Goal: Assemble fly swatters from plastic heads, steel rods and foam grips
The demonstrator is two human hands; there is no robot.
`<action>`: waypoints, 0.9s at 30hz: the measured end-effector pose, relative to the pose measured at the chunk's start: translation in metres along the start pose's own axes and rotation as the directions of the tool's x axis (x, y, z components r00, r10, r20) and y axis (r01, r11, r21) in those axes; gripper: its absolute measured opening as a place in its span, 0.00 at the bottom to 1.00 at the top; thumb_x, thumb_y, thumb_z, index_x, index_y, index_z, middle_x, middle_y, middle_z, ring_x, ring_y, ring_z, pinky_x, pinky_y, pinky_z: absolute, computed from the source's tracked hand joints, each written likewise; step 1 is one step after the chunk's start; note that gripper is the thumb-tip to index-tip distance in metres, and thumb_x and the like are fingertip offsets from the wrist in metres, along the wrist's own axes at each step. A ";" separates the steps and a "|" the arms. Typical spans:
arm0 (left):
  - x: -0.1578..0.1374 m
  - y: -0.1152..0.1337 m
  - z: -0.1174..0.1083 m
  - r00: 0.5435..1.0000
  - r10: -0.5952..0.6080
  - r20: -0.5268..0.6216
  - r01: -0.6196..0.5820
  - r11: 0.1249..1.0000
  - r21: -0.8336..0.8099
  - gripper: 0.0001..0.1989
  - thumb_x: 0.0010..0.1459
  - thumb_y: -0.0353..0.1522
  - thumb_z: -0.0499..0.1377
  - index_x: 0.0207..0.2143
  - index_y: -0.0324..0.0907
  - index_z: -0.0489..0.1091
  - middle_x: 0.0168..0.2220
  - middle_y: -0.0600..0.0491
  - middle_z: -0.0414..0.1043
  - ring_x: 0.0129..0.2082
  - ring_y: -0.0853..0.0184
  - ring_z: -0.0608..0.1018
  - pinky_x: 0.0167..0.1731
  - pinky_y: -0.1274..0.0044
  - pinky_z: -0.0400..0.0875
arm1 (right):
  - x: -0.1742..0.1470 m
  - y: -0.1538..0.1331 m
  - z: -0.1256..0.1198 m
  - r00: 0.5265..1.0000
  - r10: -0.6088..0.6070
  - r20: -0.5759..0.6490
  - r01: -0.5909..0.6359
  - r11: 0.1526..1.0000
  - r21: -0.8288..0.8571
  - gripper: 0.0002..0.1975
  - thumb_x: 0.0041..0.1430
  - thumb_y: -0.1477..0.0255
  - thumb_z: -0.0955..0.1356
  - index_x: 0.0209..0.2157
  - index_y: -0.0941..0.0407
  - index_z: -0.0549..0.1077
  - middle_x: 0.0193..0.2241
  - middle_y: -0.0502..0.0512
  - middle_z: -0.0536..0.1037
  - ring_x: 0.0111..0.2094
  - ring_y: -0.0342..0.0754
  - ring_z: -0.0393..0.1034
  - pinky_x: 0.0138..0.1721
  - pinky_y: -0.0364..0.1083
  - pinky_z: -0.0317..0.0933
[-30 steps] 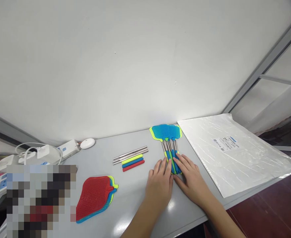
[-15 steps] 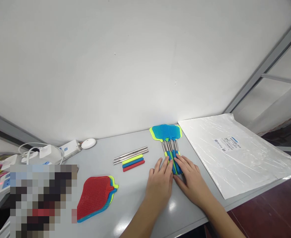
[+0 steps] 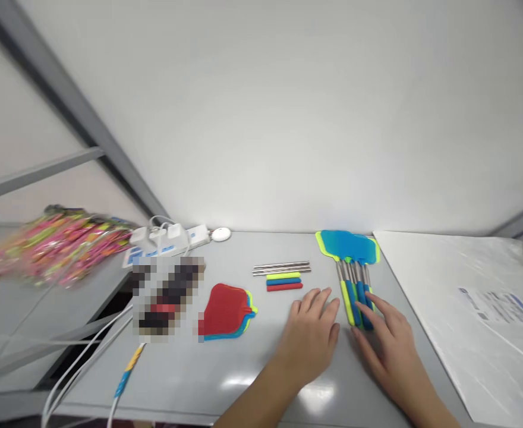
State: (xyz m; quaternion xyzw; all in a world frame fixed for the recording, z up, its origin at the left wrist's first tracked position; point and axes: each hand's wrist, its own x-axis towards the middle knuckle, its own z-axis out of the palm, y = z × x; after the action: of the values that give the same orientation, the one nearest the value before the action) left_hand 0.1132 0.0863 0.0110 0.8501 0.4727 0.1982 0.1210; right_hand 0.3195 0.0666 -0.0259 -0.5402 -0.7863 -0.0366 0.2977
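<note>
Coarse pixel blocks mask a long dark object [image 3: 169, 300] at eight o'clock. The clear-wrapped pink-and-yellow bundle [image 3: 76, 246] at nine is smeared. Toward four, the right hand [image 3: 395, 351] partly hides slim blue handles [image 3: 351, 295]; the edge crops the flat white plastic package [image 3: 440, 285], its printed label [image 3: 497, 306] unreadable.

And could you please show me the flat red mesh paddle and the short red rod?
Flat red mesh paddle [image 3: 227, 309]: head view, mesh centre.
Short red rod [image 3: 284, 287]: head view, middle of its length.

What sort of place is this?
Probably a small indoor work corner, perhaps in an office or workshop: a plain grey table, a white power strip, and a bundle of fly swatters suggest it.
</note>
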 end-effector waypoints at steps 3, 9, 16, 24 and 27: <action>-0.020 -0.021 -0.010 0.991 -0.118 -0.057 0.124 0.987 0.104 0.22 0.65 0.33 0.49 0.61 0.45 0.59 0.64 0.50 0.59 0.62 0.55 0.61 0.51 0.62 0.63 | 0.017 -0.013 -0.003 0.993 -0.114 0.040 0.111 0.992 0.059 0.20 0.61 0.67 0.65 0.55 0.50 0.65 0.58 0.61 0.64 0.57 0.60 0.61 0.54 0.61 0.57; -0.047 -0.039 -0.015 0.968 -0.217 -0.129 0.241 0.947 0.213 0.23 0.64 0.32 0.50 0.61 0.43 0.59 0.62 0.47 0.61 0.61 0.53 0.61 0.49 0.59 0.63 | 0.107 -0.053 0.013 0.921 -0.310 0.236 0.284 0.949 0.138 0.16 0.64 0.65 0.62 0.51 0.50 0.71 0.57 0.60 0.67 0.56 0.58 0.62 0.54 0.59 0.59; -0.056 -0.039 -0.011 0.944 -0.256 -0.207 0.293 0.941 0.171 0.22 0.61 0.29 0.53 0.58 0.44 0.61 0.56 0.47 0.67 0.55 0.55 0.66 0.48 0.60 0.61 | 0.199 -0.071 0.077 0.798 -0.368 0.477 0.357 0.927 0.119 0.13 0.66 0.69 0.61 0.41 0.55 0.75 0.44 0.60 0.75 0.44 0.53 0.70 0.44 0.51 0.63; -0.062 -0.047 0.003 0.954 -0.238 -0.184 0.263 0.956 0.132 0.19 0.61 0.26 0.55 0.54 0.45 0.64 0.41 0.51 0.73 0.39 0.61 0.72 0.40 0.66 0.61 | 0.220 -0.068 0.097 0.716 -0.410 0.564 0.423 0.898 0.116 0.06 0.60 0.71 0.65 0.32 0.55 0.73 0.36 0.57 0.76 0.33 0.48 0.71 0.36 0.46 0.60; -0.063 -0.045 -0.005 0.965 -0.153 -0.215 0.169 0.984 0.059 0.18 0.63 0.27 0.55 0.55 0.45 0.63 0.40 0.53 0.74 0.38 0.64 0.73 0.39 0.68 0.61 | 0.221 -0.066 0.089 0.771 -0.342 0.538 0.369 0.928 0.061 0.05 0.60 0.72 0.64 0.32 0.56 0.71 0.32 0.57 0.76 0.30 0.49 0.71 0.32 0.46 0.59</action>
State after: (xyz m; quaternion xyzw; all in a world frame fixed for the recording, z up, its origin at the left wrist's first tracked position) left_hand 0.0472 0.0561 -0.0163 0.7873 0.5575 0.2579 0.0536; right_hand 0.1707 0.2560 0.0309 -0.3772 -0.9244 0.0424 0.0391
